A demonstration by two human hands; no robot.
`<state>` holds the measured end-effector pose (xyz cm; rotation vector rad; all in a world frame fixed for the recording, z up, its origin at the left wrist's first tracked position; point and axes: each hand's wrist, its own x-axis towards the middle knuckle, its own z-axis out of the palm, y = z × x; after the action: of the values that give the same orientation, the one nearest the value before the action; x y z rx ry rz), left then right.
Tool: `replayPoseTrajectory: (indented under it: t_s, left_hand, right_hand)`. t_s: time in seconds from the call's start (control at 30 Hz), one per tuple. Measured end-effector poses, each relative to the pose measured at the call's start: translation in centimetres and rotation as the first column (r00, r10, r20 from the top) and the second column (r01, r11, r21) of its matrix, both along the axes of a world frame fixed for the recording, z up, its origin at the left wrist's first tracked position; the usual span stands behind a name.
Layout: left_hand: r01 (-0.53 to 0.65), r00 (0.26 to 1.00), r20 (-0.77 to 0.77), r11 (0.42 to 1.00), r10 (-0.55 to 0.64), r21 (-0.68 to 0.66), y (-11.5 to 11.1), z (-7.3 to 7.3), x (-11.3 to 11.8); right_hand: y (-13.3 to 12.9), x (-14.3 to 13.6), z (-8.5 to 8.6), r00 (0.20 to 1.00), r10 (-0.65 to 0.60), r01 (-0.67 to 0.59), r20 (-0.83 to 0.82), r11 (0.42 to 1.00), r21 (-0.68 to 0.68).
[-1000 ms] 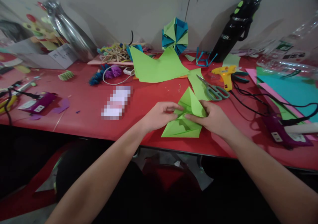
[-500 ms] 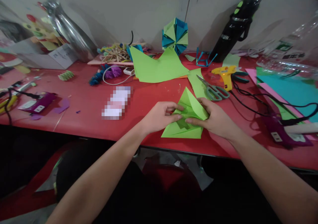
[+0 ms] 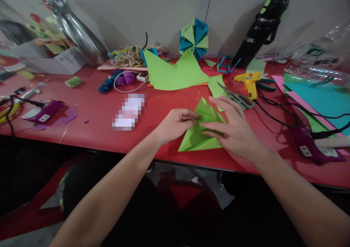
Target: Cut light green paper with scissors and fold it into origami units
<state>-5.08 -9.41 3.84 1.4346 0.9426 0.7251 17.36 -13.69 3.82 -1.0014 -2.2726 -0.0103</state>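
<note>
The thumb and forefinger of the left hand [image 3: 179, 126] are nearly together, nipping the left side of the folded green paper [image 3: 194, 141], while the right hand [image 3: 236, 134] has its fingers spread apart over the paper's right side, gripping nothing that I can make out. The paper sits close to the front edge of the red tabletop [image 3: 90, 124], right of its middle, with one pointed corner aimed at that edge. With just the left pinch apparently securing it, a nudge from the spread fingers could turn the sheet or spring a fold open, and a pull toward the body could carry that corner past the front edge (thin paper gives little resistance). Sideways, the roomiest stretch runs left along the front edge, where red surface shows as far as the blurred pale rectangle [image 3: 129, 112]. Behind the right hand it is tighter: the scissors [image 3: 237, 99] lie just beyond the fingers, so a backward sweep could knock them. Farther toward the right edge, the yellow glue gun [image 3: 248, 81] and black cables [image 3: 276, 112] could snag a wrist. Toward the back edge, the large green sheet [image 3: 177, 73] limits reach.
</note>
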Motion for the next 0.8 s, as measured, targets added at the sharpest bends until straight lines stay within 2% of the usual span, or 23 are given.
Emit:
replayPoseTrajectory:
  t_s: [0.33,0.47,0.63,0.8]
  left_hand:
    - [0.069,0.998,0.014,0.996,-0.068,-0.051,-0.1,0.1,0.1]
    - [0.105,0.994,0.033,0.981,-0.101,-0.162,0.0,0.4,-0.3]
    - [0.17,0.983,0.126,0.933,-0.136,-0.318,0.0,0.8,-0.8]
    - [0.202,0.973,0.182,0.915,-0.145,-0.348,0.0,0.9,-1.0]
  right_hand:
    - [0.0,-1.0,0.5,0.993,-0.104,0.097,-0.058,0.989,-0.108]
    - [0.1,-0.9,0.6,0.992,-0.108,0.097,-0.067,0.985,-0.142]
    - [0.0,-0.6,0.7,0.99,-0.125,0.111,-0.067,0.978,-0.178]
    - [0.1,-0.5,0.8,0.991,-0.119,0.106,-0.061,0.977,-0.186]
